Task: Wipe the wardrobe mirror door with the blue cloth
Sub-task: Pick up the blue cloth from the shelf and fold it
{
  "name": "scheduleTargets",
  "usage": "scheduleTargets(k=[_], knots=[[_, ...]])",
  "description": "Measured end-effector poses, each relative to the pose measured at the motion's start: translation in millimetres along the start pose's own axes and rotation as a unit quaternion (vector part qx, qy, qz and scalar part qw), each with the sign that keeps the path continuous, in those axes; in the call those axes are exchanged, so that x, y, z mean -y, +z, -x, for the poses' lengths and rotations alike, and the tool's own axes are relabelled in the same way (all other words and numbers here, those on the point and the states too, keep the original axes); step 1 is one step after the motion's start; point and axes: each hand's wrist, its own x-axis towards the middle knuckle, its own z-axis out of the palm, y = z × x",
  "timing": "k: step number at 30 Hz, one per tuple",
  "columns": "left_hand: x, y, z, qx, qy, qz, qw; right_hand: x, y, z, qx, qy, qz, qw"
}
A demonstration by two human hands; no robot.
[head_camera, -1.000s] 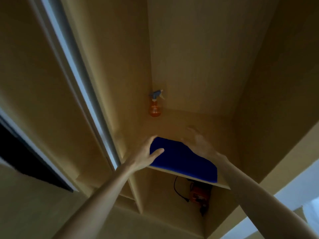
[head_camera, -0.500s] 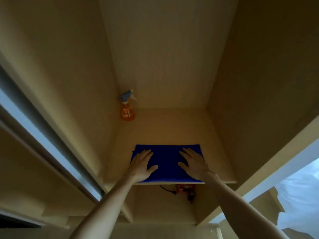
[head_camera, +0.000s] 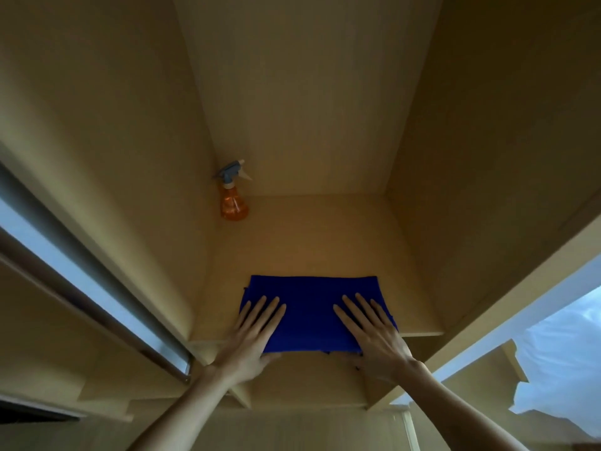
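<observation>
The cloth (head_camera: 310,312), a deep blue folded rectangle, lies flat on a wooden shelf (head_camera: 325,242) inside the wardrobe, near the shelf's front edge, its near hem hanging slightly over that edge. The left hand (head_camera: 252,340) rests on the cloth's left part, palm down, fingers (head_camera: 260,312) straight and slightly spread, released, grasping nothing; its thumb lies along the near hem. The right hand (head_camera: 374,336) rests likewise on the cloth's right part, fingers (head_camera: 361,312) straight and fanned out, also released; its thumb sits at the shelf's front edge under the hem. Both bare forearms reach up from the bottom of the view. At the far left corner of the shelf, well apart from the cloth, a spray bottle (head_camera: 232,198) stands upright, orange-bodied with a pale blue trigger head, just beside the left wall. The wardrobe's side walls and back panel rise around the shelf, all light wood. To the left runs a sliding door (head_camera: 81,271) seen edge-on, with a dark frame and a pale reflective strip. At lower right, past the wardrobe's edge, pale bedding (head_camera: 559,353) shows.
</observation>
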Motion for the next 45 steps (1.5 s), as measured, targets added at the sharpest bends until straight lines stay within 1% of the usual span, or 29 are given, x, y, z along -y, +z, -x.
scheduleTargets(k=[1,3,4,6,8,10,12,14,15,17,19,20,21,23,26,30,34,36,38,40,41,42,43,44,45], knots=[[-0.1,1.0,0.6,-0.001,0.002,0.001,1.000,-0.1,-0.3,-0.2,-0.014,-0.002,0.003,1.000],[3.3,-1.0,2.3,0.004,0.002,0.006,1.000,-2.1,-5.2,0.8,0.006,-0.005,-0.016,1.000],[5.0,-5.6,3.7,0.012,0.005,0.013,1.000,-5.9,-8.9,2.8,0.024,-0.016,-0.019,0.999],[9.6,-12.1,5.6,0.009,0.014,0.038,0.999,-17.4,-15.2,9.0,0.031,-0.051,-0.034,0.998],[13.2,-27.6,3.4,0.044,-0.008,0.132,0.990,-29.7,-27.0,14.9,0.055,-0.065,-0.096,0.992],[14.7,-54.7,-1.2,0.089,-0.061,0.232,0.967,-38.1,-48.5,14.7,0.079,-0.030,-0.188,0.979],[16.0,-82.2,-7.7,0.097,-0.097,0.298,0.945,-44.7,-75.0,8.8,0.078,0.045,-0.303,0.949],[17.5,-108.2,-16.0,0.083,-0.130,0.343,0.927,-53.3,-98.2,-0.4,0.039,0.108,-0.381,0.917],[18.6,-118.8,-21.3,0.073,-0.150,0.381,0.909,-55.9,-110.1,-5.4,0.009,0.135,-0.417,0.899],[23.0,-137.9,-36.3,0.054,-0.200,0.463,0.862,-57.4,-132.7,-16.8,-0.049,0.174,-0.496,0.850],[25.5,-151.9,-49.8,0.046,-0.239,0.513,0.823,-52.7,-152.2,-28.0,-0.065,0.203,-0.557,0.802],[24.3,-156.7,-55.5,0.050,-0.251,0.535,0.805,-49.7,-160.0,-33.9,-0.060,0.215,-0.567,0.793],[22.1,-159.5,-61.6,0.052,-0.261,0.561,0.784,-47.9,-164.7,-40.5,-0.056,0.223,-0.565,0.792],[11.7,-165.1,-72.5,0.045,-0.273,0.619,0.735,-41.9,-172.7,-51.5,-0.060,0.231,-0.548,0.802],[-9.6,-170.0,-87.5,0.026,-0.265,0.690,0.673,-21.5,-185.4,-62.3,-0.088,0.204,-0.517,0.827],[-38.5,-175.6,-103.6,0.004,-0.245,0.741,0.625,21.4,-199.3,-64.7,-0.132,0.117,-0.509,0.842],[-48.4,-179.3,-111.7,-0.009,-0.232,0.767,0.598,46.1,-196.5,-65.2,-0.157,0.034,-0.455,0.876],[-48.5,-180.7,-111.7,-0.009,-0.232,0.780,0.581,48.5,-193.9,-64.3,-0.138,0.012,-0.439,0.888],[-47.5,-181.1,-110.1,-0.013,-0.234,0.780,0.580,46.0,-192.0,-62.2,-0.083,-0.023,-0.442,0.893],[-47.6,-179.9,-109.2,-0.016,-0.233,0.760,0.607,40.4,-191.0,-58.1,0.007,-0.058,-0.470,0.881],[-47.9,-178.9,-108.9,-0.021,-0.237,0.750,0.617,36.7,-190.1,-55.5,0.034,-0.074,-0.477,0.875],[-49.0,-178.8,-108.4,-0.030,-0.246,0.748,0.616,32.9,-188.1,-53.7,0.035,-0.081,-0.487,0.869],[-49.6,-179.0,-107.6,-0.043,-0.254,0.749,0.610,29.1,-185.3,-53.2,0.015,-0.076,-0.507,0.859],[-50.7,-180.5,-106.8,-0.056,-0.259,0.758,0.596,25.5,-182.5,-53.2,-0.022,-0.058,-0.540,0.840],[-51.2,-182.4,-105.9,-0.068,-0.261,0.770,0.578,21.3,-179.5,-54.8,-0.068,-0.027,-0.578,0.813]])
